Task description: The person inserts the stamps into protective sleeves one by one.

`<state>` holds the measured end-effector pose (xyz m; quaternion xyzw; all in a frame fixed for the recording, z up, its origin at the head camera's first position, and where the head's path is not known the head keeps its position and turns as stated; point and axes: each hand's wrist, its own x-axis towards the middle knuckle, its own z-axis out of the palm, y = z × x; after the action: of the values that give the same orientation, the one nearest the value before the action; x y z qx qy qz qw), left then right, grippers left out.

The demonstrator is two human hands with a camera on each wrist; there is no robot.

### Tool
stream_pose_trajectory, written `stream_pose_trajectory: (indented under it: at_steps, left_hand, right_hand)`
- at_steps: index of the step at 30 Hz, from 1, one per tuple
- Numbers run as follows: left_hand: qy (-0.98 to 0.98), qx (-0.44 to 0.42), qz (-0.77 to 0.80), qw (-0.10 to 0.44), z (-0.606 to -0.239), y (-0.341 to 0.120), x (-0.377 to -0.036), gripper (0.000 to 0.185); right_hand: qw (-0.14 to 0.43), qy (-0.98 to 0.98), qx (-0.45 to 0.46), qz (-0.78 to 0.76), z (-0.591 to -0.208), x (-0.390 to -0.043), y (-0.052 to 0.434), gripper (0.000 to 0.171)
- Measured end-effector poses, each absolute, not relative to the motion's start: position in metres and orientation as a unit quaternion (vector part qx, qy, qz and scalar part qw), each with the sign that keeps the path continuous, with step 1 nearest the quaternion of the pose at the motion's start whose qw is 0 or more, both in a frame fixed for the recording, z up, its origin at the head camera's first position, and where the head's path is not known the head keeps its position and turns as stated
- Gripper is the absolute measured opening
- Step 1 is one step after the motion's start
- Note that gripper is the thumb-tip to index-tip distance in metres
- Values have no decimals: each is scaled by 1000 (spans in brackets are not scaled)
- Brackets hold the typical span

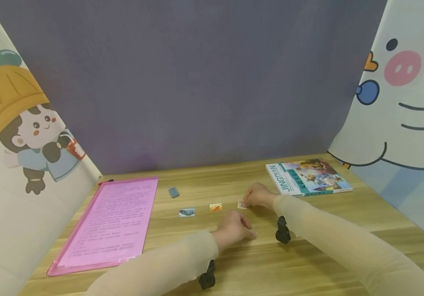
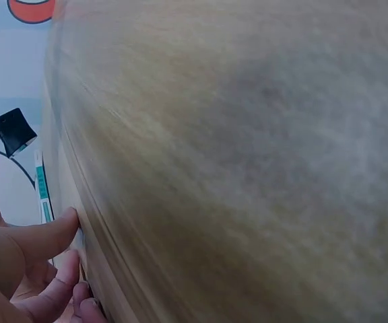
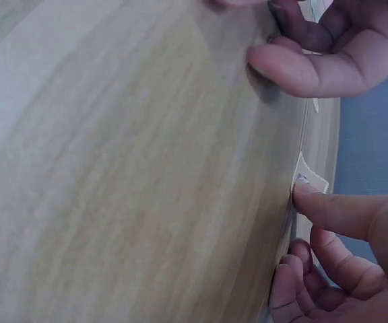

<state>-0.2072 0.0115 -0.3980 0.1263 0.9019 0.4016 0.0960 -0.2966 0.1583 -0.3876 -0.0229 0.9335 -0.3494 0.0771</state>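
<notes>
At the table's middle right, my right hand (image 1: 259, 195) pinches a small stamp (image 1: 241, 204) by its edge, low at the tabletop. In the right wrist view the thumb lies over this pale stamp (image 3: 314, 176), whose scalloped edge shows. My left hand (image 1: 234, 227) hovers nearer the front, fingers loosely curled and thumb stretched out, with nothing seen in it. To the left of the held stamp, an orange-yellow stamp (image 1: 215, 206) and a blue-grey stamp (image 1: 187, 212) lie in a loose row.
A small dark blue rectangular piece (image 1: 173, 192) lies behind the row. On the left is a pink document folder (image 1: 112, 222) with printed sheets. A book (image 1: 309, 177) lies at the back right. A grey panel (image 1: 204, 82) rises behind the wooden table (image 1: 256, 267).
</notes>
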Motion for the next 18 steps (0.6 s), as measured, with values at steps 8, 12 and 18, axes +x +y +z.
stream_pose_trajectory:
  at_steps: [8,12,18]
  left_hand:
    - [895,146,406,115,-396,9,-209,15]
    - [881,160,429,114,-398,7,-214,15]
    - [850,141,485,152,-392,-1,-220,18]
  right_hand:
    - [94,910,-59,-399,-383,-293,163,13]
    - [105,897,-55,-426,-384,-294,163,11]
    - [115,877,-31,-465,-381,-296,163,24]
